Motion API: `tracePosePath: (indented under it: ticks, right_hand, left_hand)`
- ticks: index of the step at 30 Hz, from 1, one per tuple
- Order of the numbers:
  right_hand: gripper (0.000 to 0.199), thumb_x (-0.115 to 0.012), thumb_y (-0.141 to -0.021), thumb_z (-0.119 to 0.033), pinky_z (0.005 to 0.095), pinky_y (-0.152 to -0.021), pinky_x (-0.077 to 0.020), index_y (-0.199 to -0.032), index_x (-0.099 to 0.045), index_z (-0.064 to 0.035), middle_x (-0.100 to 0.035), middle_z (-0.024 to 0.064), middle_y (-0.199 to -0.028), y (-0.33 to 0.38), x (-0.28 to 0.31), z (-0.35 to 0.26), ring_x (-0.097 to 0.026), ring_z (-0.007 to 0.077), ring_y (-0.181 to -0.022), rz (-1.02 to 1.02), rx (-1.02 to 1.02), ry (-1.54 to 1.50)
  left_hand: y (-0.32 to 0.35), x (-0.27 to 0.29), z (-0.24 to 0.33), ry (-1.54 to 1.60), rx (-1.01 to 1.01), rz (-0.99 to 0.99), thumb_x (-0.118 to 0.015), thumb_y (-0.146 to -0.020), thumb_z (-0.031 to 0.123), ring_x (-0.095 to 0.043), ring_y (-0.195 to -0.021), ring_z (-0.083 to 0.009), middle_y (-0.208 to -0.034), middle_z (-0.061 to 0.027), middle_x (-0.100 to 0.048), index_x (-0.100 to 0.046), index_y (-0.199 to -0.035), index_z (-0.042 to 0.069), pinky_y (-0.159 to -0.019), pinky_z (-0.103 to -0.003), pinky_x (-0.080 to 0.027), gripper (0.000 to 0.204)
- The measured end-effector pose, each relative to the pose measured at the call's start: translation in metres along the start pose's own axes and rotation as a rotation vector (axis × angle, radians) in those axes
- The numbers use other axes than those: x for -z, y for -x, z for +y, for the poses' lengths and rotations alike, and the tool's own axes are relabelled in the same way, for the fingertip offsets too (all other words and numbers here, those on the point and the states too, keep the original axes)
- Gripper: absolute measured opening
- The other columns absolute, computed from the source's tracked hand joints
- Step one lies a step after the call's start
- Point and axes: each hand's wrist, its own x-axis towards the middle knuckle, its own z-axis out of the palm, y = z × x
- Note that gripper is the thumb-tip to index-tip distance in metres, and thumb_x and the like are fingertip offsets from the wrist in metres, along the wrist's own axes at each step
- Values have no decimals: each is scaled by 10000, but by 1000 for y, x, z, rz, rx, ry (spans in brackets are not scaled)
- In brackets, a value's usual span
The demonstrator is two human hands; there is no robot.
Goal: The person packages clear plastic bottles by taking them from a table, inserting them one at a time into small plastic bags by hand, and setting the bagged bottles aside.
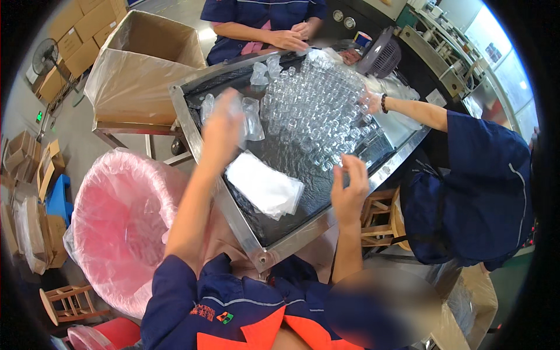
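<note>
My left hand is raised over the left part of the metal tray table, blurred, and grips a small clear plastic bag. My right hand hovers over the tray's near right edge with its fingers loosely apart and nothing visible in it. Between my hands lies a flat stack of whitish plastic bags. A big heap of small clear plastic jars fills the far half of the tray. A few filled bags lie at its far left corner.
One co-worker's hands rest at the far edge of the tray, and another's hand reaches into the jars from the right. A pink-lined bin stands at my left, with a lined cardboard box beyond it. A wooden stool is on the right.
</note>
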Motion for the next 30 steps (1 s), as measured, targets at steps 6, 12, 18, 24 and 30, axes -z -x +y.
tracePosePath:
  ticks: [6, 12, 18, 24, 30]
  right_hand:
    - [357, -633, -876, -48, 337, -770, -485, -1230, -592, -57, -488, 179, -1093, -32, 5, 63, -540, 266, -978, -28, -66, 223]
    - [266, -698, -830, -58, 339, -776, -480, -1087, -641, -14, -529, 134, -947, -38, 3, 75, -568, 269, -860, -70, -140, 167]
    - [274, -675, -777, 92, 280, -813, -492, -1036, -619, 23, -593, 120, -1047, 3, 50, 72, -607, 190, -908, 101, -295, -421]
    - [388, -613, -729, 199, 293, -867, -482, -1085, -590, 46, -553, 148, -1189, 11, 54, 8, -580, 186, -1009, 115, -181, -1052]
    - [393, -660, -723, 150, 270, -845, -467, -1101, -611, 54, -522, 167, -1216, 19, 68, -17, -568, 169, -977, 66, 5, -970]
  left_hand:
    - [-58, -5, -122, -622, 183, -221, -521, -934, 288, -606, -988, -394, -1053, -202, -628, -590, -1143, 73, -828, -500, -488, 308]
    - [-29, -33, -127, -779, 237, -448, -451, -940, 536, -525, -1133, -401, -1217, -216, -556, -519, -1301, 82, -906, -503, -450, 584]
    - [8, -14, -4, -208, 25, -166, -771, -753, 158, -528, -1095, -390, -1205, -228, -531, -520, -1209, 15, -909, -455, -439, 539]
    - [92, 10, 74, 128, 165, -853, -782, -719, 106, -661, -686, -264, -711, -135, -635, -552, -957, 40, -631, -373, -503, 338]
    - [106, 8, 61, 250, 300, -709, -673, -779, -7, -688, -669, -287, -772, -181, -691, -530, -962, 29, -605, -367, -513, 236]
